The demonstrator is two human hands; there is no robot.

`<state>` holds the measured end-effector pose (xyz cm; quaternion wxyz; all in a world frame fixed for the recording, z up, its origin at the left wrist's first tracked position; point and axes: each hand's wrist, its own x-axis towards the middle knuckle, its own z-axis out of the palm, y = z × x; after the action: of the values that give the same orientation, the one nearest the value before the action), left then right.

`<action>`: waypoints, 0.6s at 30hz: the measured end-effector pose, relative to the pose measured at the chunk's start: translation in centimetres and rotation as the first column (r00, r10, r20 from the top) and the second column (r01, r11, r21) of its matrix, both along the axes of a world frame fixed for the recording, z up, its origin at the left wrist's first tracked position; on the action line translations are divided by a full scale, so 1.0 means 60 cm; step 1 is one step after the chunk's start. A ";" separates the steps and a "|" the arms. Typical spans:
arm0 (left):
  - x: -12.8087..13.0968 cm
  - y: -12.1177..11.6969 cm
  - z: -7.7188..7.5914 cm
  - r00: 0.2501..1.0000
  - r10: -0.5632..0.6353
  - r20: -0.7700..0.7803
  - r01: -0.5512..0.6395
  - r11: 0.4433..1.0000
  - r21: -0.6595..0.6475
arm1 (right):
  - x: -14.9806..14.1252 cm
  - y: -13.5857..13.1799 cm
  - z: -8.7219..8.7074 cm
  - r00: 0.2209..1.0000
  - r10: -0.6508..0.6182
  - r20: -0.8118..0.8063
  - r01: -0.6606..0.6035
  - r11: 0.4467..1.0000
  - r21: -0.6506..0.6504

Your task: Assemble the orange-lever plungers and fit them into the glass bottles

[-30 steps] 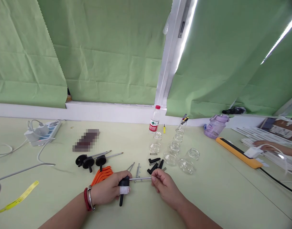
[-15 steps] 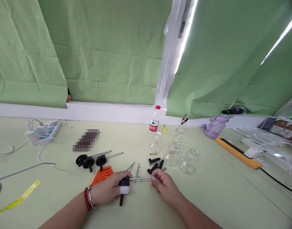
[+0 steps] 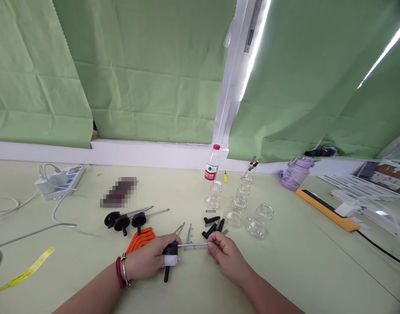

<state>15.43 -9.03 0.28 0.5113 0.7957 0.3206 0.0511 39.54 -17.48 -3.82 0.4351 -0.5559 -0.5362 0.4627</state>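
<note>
My left hand (image 3: 150, 257) is wrapped round a black round cap with a lever (image 3: 170, 249); white tape covers one finger. From that cap a thin metal rod (image 3: 193, 244) runs level to the right. My right hand (image 3: 227, 257) pinches the rod's far end, its tip hidden by the fingers. Just beyond the rod lie thin metal pins (image 3: 189, 233) and tiny bits. Black lever pieces (image 3: 213, 229) and springs (image 3: 210, 211) are scattered past my right hand. Left of them, several black caps with rods (image 3: 122, 222) rest near stacked orange pieces (image 3: 141, 239).
Several clear glass jars (image 3: 257, 226) stand to the right, one holding tools (image 3: 250, 168). Behind are a red-capped water bottle (image 3: 211, 165) and a purple bottle (image 3: 296, 173). A yellow power strip (image 3: 327, 210) lies right; a white power strip (image 3: 60, 183) with cables sits left.
</note>
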 end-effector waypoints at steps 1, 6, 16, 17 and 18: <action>0.000 0.000 0.000 1.000 0.000 0.002 0.000 1.000 -0.001 | 0.000 0.000 -0.001 1.000 0.000 0.007 0.000 1.000 -0.002; -0.001 0.000 0.000 1.000 0.002 -0.006 -0.002 1.000 -0.003 | -0.002 0.000 0.002 1.000 0.006 -0.028 -0.005 1.000 0.019; 0.001 -0.003 0.001 1.000 0.005 -0.031 -0.004 1.000 0.014 | 0.001 0.001 -0.003 1.000 0.016 0.024 -0.016 1.000 -0.001; 0.001 -0.003 0.002 0.999 0.006 -0.037 -0.005 1.000 0.020 | 0.002 0.001 -0.002 1.000 0.016 0.027 -0.016 1.000 -0.006; 0.000 -0.003 0.002 0.999 0.005 -0.042 -0.004 1.000 0.029 | 0.001 0.001 -0.002 0.999 0.017 0.027 -0.017 1.000 -0.012</action>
<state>15.46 -9.19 0.43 0.4929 0.8032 0.3322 0.0402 39.63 -17.44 -3.94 0.4206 -0.5600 -0.5442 0.4620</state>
